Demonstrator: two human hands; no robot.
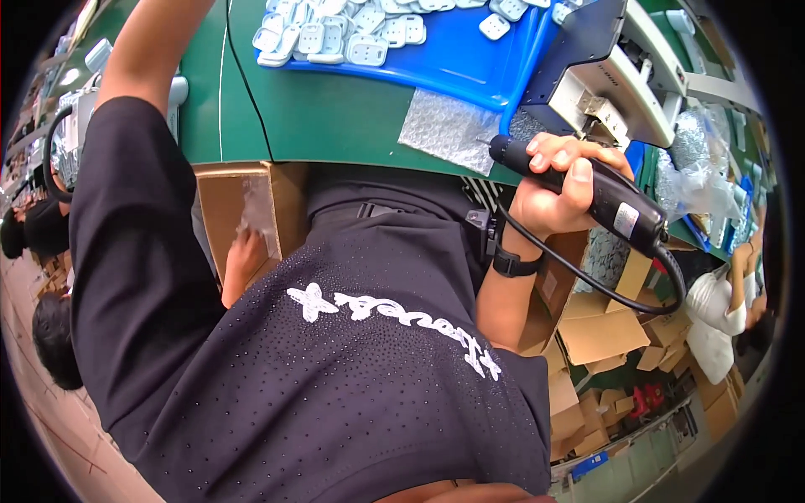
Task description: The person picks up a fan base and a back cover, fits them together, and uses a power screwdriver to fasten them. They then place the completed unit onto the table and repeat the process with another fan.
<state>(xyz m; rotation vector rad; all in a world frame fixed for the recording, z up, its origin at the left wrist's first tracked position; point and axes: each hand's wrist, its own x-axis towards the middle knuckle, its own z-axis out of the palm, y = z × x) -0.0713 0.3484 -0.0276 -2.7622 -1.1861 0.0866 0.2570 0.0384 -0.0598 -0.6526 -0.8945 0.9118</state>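
My right hand [558, 189] is wrapped round a black electric screwdriver [625, 197], held sideways over the table's near edge. The tool's tip points left, and a thick black cable loops from its back end down past my wrist. Close above the hand stands a boxy screw feeder [625, 80] with a metal front. A sheet of bubble wrap [449, 130] lies just left of the tip. My left forearm [159, 46] reaches up past the top edge, so that hand is out of sight.
A blue tray [465, 71] on the green table [335, 117] holds many pale, rounded-square plastic parts [369, 49]. An open cardboard box [222, 189] sits below; a bare hand or foot [246, 251] shows there, whose I cannot tell. Cartons [599, 327] and another person [725, 302] are at right.
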